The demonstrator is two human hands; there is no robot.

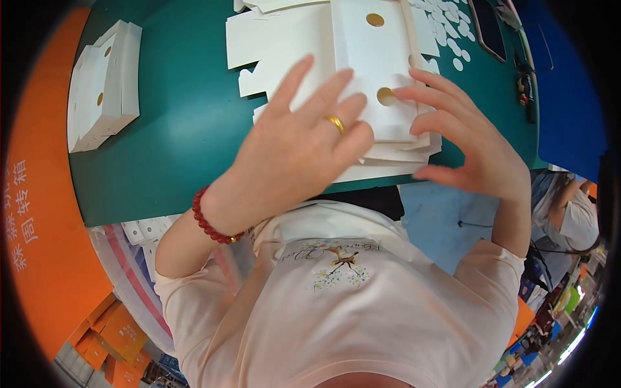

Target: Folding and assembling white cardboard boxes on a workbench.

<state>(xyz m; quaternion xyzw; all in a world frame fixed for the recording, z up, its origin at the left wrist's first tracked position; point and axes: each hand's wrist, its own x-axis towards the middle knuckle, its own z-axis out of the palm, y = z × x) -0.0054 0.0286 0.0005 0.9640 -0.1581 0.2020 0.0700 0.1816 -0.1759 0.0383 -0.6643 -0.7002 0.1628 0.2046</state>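
My left hand (pixel 301 139), with a gold ring and a red bead bracelet at the wrist, lies flat with spread fingers on a stack of white flat cardboard blanks (pixel 394 152) at the near edge of the green table (pixel 181 129). My right hand (pixel 469 139) hovers over the right side of the same stack, fingers apart, its fingertips touching the top white blank (pixel 372 58) near a round punched hole (pixel 386 96). Neither hand grips anything.
A pile of folded white boxes (pixel 103 84) sits at the table's left. Several small white paper discs (pixel 449 32) lie at the far right beside a dark phone (pixel 488 29). An orange bin (pixel 39 194) stands to the left; another person (pixel 572 213) sits at the right.
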